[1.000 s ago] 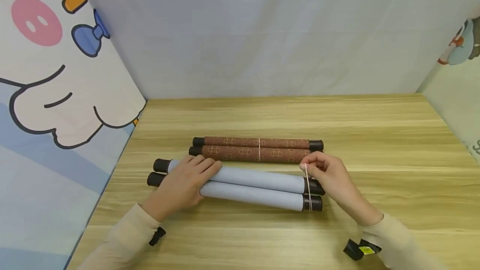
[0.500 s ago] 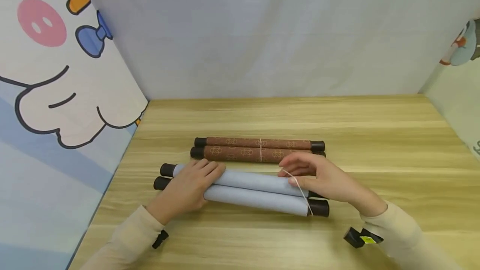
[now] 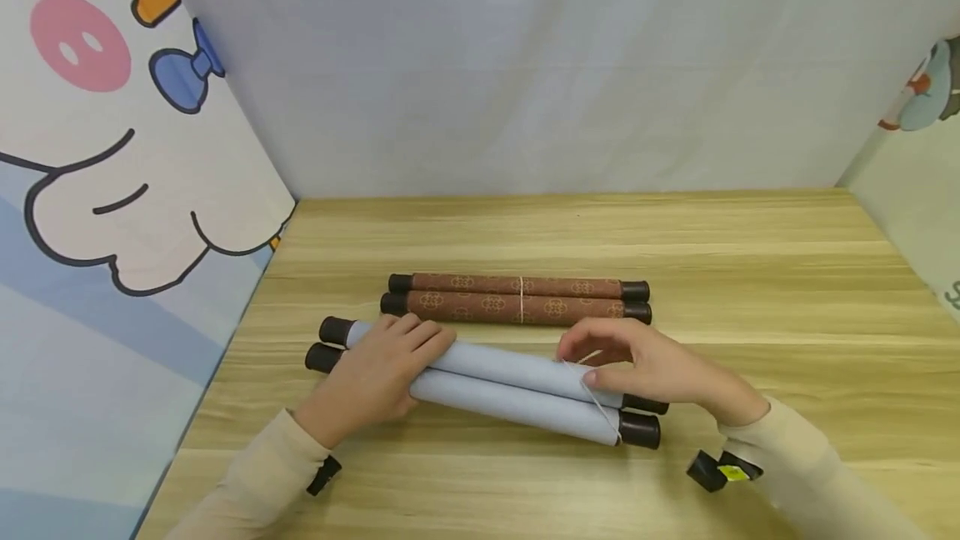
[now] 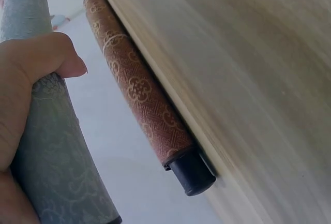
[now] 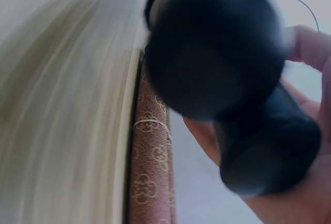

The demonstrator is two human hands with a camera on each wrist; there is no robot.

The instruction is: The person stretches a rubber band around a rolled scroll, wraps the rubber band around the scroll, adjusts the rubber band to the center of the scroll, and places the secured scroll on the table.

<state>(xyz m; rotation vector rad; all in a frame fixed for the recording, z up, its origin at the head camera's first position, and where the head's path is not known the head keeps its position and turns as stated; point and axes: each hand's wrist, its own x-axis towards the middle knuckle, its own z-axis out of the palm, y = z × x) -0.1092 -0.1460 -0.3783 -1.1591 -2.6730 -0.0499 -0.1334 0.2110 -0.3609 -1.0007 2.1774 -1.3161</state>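
A light blue scroll (image 3: 517, 411), rolled from both ends into two parallel rolls with black end caps, lies slanted across the middle of the head view. My left hand (image 3: 382, 373) grips its left part, fingers over the top; the left wrist view shows the thumb (image 4: 57, 53) across the pale patterned roll. At the right part my right hand (image 3: 637, 369) holds a thin white elastic band (image 3: 600, 408) with thumb and curled fingers. The band runs slantwise over the rolls near the right caps. In the right wrist view the black end caps (image 5: 217, 53) hide much of the fingers.
Behind lies a brown patterned scroll (image 3: 457, 305), also two rolls with black caps, a white band round its middle. Both rest on a wood-grain table (image 3: 720, 248). A pale cloth (image 3: 525, 90) hangs at the back, a cartoon-printed panel (image 3: 172, 207) at the left.
My right hand has drawn the band leftward from the black right caps onto the blue rolls. The scroll's right end has tipped toward the near side. My left hand keeps its grip.
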